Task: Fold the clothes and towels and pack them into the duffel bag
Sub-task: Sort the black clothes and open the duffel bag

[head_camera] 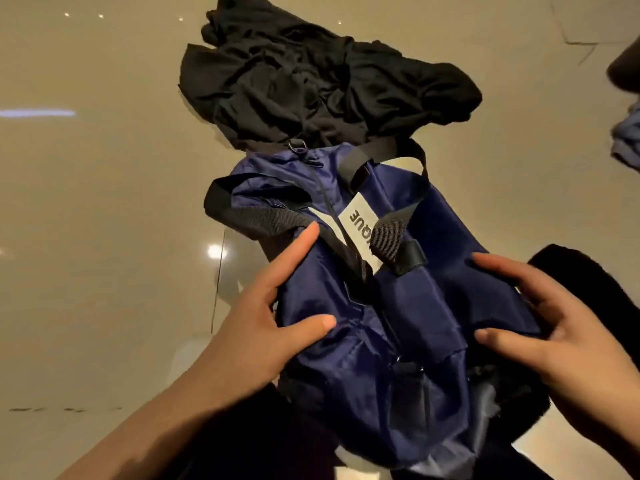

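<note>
A glossy beige tiled floor (104, 168) fills the view, throwing back small ceiling lights. The left hand (263, 317) rests on the near left side of the navy duffel bag (398, 323), fingers straight, thumb pressing the fabric. The bag lies in the middle, black webbing handles (391, 233) slack over it, a white label (356, 223) reading "QUE", the first letters hidden. Touching its far end is a crumpled heap of black clothes (311, 84). The right hand (571, 327) curls round the bag's right edge, gripping it. Something pale blue, perhaps cloth (628, 140), shows at the far right.
</note>
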Demonstrator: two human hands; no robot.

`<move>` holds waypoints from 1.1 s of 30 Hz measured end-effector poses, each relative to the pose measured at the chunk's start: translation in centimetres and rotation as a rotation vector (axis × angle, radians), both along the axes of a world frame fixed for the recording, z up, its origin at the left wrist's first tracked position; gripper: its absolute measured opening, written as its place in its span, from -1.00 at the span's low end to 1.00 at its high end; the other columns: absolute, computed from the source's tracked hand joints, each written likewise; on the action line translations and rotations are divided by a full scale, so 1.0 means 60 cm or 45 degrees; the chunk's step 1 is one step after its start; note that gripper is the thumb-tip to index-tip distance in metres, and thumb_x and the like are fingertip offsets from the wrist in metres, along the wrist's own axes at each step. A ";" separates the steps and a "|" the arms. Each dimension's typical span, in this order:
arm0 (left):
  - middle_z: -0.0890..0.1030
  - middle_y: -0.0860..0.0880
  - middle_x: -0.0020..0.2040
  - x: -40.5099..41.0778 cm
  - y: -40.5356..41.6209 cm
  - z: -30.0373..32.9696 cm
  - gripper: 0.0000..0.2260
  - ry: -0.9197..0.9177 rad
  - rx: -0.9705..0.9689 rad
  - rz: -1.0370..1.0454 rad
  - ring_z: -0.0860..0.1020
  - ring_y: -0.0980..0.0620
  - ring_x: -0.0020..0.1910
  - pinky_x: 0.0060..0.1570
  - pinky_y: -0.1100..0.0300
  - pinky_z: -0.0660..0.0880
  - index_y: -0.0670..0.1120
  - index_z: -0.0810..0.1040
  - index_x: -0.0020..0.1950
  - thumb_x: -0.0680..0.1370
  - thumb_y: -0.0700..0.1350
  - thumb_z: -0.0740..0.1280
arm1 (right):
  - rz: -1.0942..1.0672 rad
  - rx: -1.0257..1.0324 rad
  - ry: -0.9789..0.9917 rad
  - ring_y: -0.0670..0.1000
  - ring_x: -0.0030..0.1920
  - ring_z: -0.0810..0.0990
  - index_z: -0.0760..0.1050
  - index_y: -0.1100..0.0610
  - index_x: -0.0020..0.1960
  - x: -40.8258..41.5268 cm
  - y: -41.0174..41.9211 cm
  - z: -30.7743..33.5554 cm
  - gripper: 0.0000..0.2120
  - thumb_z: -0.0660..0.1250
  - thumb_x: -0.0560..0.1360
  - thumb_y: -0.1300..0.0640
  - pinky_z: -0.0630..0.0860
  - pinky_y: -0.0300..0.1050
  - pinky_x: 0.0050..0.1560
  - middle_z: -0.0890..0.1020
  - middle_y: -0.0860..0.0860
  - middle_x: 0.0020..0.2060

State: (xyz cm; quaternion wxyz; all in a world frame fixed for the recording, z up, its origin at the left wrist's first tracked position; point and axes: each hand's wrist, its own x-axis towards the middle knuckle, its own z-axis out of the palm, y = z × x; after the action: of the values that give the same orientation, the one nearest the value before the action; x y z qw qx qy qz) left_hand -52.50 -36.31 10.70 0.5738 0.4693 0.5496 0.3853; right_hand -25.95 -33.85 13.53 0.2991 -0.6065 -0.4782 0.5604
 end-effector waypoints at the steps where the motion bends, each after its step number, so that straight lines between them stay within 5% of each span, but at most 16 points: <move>1: 0.34 0.44 0.36 0.016 0.013 -0.003 -0.24 0.027 0.008 -0.057 0.32 0.36 0.37 0.31 0.38 0.32 0.30 0.27 0.44 0.46 -0.35 0.42 | -0.028 -0.001 -0.019 -0.12 -0.01 0.66 0.60 -0.15 0.10 0.017 -0.008 -0.001 -0.30 0.33 0.31 0.62 0.59 -0.31 -0.13 0.67 -0.14 0.04; 4: 0.32 0.43 0.38 0.059 0.050 -0.019 -0.25 0.082 0.032 -0.191 0.30 0.35 0.39 0.37 0.30 0.30 0.25 0.24 0.46 0.47 -0.37 0.41 | -0.148 -0.039 0.012 -0.13 -0.03 0.67 0.56 -0.14 0.14 0.056 -0.015 -0.024 -0.33 0.39 0.32 0.56 0.60 -0.30 -0.16 0.67 -0.14 0.02; 8: 0.31 0.41 0.39 0.059 0.074 -0.051 -0.25 0.135 -0.055 -0.060 0.32 0.33 0.38 0.43 0.08 0.31 0.29 0.25 0.45 0.48 -0.36 0.39 | -0.227 -0.125 0.132 -0.09 0.01 0.67 0.52 -0.19 0.21 0.059 0.018 -0.070 -0.31 0.63 0.14 0.14 0.61 -0.20 -0.11 0.64 -0.09 0.12; 12: 0.36 0.45 0.27 0.017 0.084 -0.088 -0.26 0.194 -0.162 0.238 0.41 0.39 0.25 0.36 0.09 0.37 0.31 0.29 0.42 0.47 -0.37 0.39 | -0.206 -0.115 0.078 -0.08 0.04 0.65 0.49 -0.22 0.16 0.031 0.076 -0.124 -0.34 0.39 0.36 0.49 0.59 -0.16 0.00 0.59 -0.09 0.16; 15: 0.36 0.30 0.34 -0.011 0.097 -0.116 -0.26 0.242 -0.202 0.407 0.42 0.40 0.17 0.27 0.20 0.39 0.21 0.26 0.47 0.47 -0.41 0.37 | -0.129 -0.109 0.018 -0.08 0.10 0.61 0.44 -0.19 0.21 0.008 0.125 -0.154 -0.33 0.36 0.37 0.49 0.56 -0.10 0.11 0.56 -0.08 0.19; 19: 0.32 0.15 0.43 -0.049 0.139 -0.158 -0.27 0.330 -0.237 0.514 0.38 0.16 0.33 0.25 0.22 0.35 0.11 0.22 0.53 0.49 -0.43 0.34 | -0.062 -0.080 -0.067 -0.02 0.14 0.56 0.40 -0.12 0.33 -0.034 0.201 -0.177 -0.36 0.35 0.41 0.43 0.52 -0.17 0.06 0.51 -0.04 0.23; 28: 0.32 -0.02 0.49 -0.174 0.339 -0.189 -0.25 0.697 -0.098 0.364 0.36 -0.07 0.41 0.36 0.05 0.34 0.05 0.12 0.57 0.49 -0.37 0.34 | -0.126 -0.009 -0.101 0.01 0.17 0.50 0.34 -0.01 0.43 -0.121 0.328 -0.196 -0.39 0.34 0.46 0.40 0.51 -0.11 0.16 0.47 0.00 0.29; 33: 0.36 0.14 0.38 -0.157 0.290 -0.180 -0.35 0.330 -0.149 0.405 0.43 0.08 0.28 0.32 0.00 0.40 0.08 0.19 0.53 0.52 -0.10 0.42 | -0.201 -0.110 -0.184 0.09 0.24 0.49 0.29 0.02 0.46 -0.118 0.296 -0.201 -0.35 0.40 0.44 0.30 0.48 0.11 0.26 0.43 0.02 0.36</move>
State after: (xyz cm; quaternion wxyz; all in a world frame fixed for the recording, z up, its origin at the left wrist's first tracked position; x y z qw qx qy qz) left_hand -61.92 -18.92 -0.09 0.4566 0.3881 0.7074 0.3749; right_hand -33.01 -16.08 1.45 0.2807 -0.6933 -0.4246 0.5101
